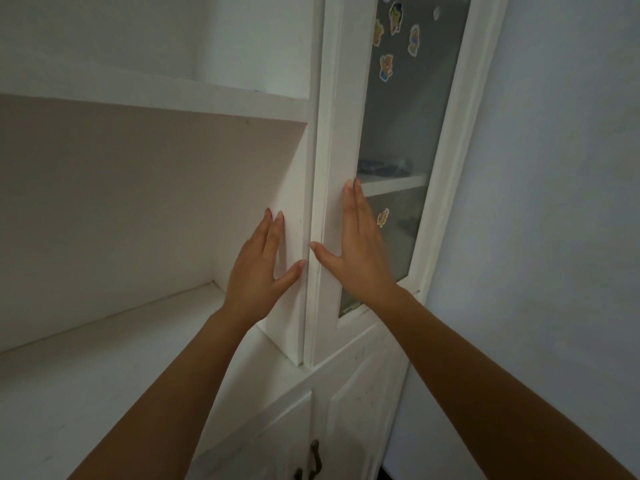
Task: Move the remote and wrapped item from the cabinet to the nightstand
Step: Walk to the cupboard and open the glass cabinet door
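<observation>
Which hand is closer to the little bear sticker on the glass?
Right. The right hand lies flat on the door frame, right beside the sticker. The left hand rests on the shelf's side panel, further left.

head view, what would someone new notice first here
Two bare hands pressed flat on a white cabinet: the left hand on the open shelf's side panel, the right hand on the frame of a glass door. Cartoon stickers dot the glass at top, and dark items lie blurred on a shelf behind it.

both arms reach up, left grip [258,268] and right grip [358,244] flat, fingers extended, thumbs splayed
</observation>
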Demonstrator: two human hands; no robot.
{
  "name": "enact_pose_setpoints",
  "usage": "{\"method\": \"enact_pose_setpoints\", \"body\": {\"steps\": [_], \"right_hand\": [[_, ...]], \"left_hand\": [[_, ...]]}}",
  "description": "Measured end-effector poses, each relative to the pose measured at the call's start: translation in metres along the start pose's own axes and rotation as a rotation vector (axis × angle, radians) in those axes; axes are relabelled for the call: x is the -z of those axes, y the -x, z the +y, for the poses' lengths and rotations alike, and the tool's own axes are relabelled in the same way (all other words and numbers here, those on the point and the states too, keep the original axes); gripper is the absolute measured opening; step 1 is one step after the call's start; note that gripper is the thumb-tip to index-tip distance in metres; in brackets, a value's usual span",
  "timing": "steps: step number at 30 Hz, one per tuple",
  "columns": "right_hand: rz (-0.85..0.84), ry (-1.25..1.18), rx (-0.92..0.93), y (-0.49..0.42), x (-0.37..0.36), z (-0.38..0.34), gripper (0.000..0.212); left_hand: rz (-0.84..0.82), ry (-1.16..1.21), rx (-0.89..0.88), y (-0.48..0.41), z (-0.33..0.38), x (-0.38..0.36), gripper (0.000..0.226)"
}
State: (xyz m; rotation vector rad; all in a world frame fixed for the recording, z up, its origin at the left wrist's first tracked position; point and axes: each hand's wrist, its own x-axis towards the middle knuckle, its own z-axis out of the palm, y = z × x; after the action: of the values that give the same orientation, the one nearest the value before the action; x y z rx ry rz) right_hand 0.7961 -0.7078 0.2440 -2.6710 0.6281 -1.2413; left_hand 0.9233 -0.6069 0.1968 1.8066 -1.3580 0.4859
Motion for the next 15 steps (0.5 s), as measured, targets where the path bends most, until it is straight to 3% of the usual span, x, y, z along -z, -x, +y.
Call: {"method": "enact_pose_setpoints", "body": {"steps": [15], "right_hand": [[0.034,0.048,0.004,0.005,0.002,-0.017,0.091]], "left_hand": [[0.003,-0.059,0.015,0.001,-0.002,-0.002,0.076]]}}
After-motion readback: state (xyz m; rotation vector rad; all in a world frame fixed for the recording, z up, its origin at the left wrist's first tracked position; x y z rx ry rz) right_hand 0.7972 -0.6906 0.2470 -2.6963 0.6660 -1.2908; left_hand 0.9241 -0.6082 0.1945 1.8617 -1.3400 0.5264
